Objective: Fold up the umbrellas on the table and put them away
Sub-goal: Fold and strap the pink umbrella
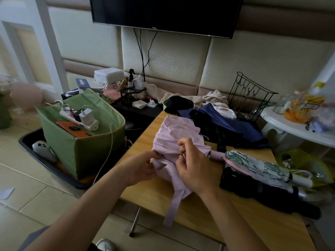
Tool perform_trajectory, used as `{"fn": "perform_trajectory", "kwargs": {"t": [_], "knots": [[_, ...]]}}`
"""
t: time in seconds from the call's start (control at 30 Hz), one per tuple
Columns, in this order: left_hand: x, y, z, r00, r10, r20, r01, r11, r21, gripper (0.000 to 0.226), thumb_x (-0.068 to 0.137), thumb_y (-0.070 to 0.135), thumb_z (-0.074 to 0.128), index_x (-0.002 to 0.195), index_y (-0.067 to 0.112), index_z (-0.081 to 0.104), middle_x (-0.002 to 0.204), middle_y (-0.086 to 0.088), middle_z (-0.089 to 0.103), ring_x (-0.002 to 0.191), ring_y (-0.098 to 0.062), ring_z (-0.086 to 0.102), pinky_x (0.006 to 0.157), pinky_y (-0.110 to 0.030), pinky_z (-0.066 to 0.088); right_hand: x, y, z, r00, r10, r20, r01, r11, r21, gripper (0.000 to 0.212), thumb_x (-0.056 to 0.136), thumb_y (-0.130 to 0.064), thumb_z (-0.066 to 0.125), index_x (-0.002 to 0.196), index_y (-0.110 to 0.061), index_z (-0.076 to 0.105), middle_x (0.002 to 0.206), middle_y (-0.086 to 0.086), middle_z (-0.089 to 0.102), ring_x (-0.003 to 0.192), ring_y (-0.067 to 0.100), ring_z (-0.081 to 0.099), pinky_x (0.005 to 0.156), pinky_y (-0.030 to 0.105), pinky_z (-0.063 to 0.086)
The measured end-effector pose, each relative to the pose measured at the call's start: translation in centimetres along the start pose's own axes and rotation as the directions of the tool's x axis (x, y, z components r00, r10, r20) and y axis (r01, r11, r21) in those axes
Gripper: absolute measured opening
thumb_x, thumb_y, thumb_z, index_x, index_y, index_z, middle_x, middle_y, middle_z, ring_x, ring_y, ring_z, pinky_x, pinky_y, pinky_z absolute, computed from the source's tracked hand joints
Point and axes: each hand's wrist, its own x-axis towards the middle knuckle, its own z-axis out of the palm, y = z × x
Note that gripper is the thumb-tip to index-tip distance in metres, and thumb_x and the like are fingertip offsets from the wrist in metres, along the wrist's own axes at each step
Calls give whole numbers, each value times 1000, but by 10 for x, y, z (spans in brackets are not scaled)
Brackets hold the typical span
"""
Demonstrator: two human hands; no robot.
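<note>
A lilac umbrella (174,134) lies collapsed on the wooden table (199,211), its canopy loose and its strap hanging toward me. My left hand (143,169) pinches the fabric at the canopy's left edge. My right hand (192,165) grips the gathered fabric near the middle. The lilac handle (216,154) pokes out to the right. A navy umbrella (232,124) lies unfolded behind. At the right lie a folded floral umbrella (261,164) and a folded black umbrella (262,189).
A green fabric box (81,142) with a power strip and chargers stands in a black tray on the floor at left. A black wire rack (248,98), clothes and bottles crowd the back. A white round table (297,127) with jars stands at right.
</note>
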Motion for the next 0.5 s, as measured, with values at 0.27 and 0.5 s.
{"fn": "perform_trajectory", "kwargs": {"t": [0.27, 0.5], "knots": [[-12, -12, -22, 964, 122, -236, 74, 731, 678, 29, 94, 39, 68, 108, 14, 63, 85, -4, 65, 66, -18, 61, 59, -28, 51, -12, 2, 1, 970, -38, 238, 57, 996, -74, 16, 100, -20, 53, 111, -28, 45, 107, -9, 61, 89, 10, 57, 67, 20, 45], [-20, -23, -21, 907, 417, -62, -224, 600, 768, 16, 86, 16, 73, 102, 15, 71, 100, -8, 70, 86, -19, 65, 73, -32, 54, -30, 3, 19, 951, 44, 307, -13, 995, -100, 6, 103, -27, 53, 103, -28, 48, 104, -7, 62, 85, 11, 57, 64, 23, 41]]}}
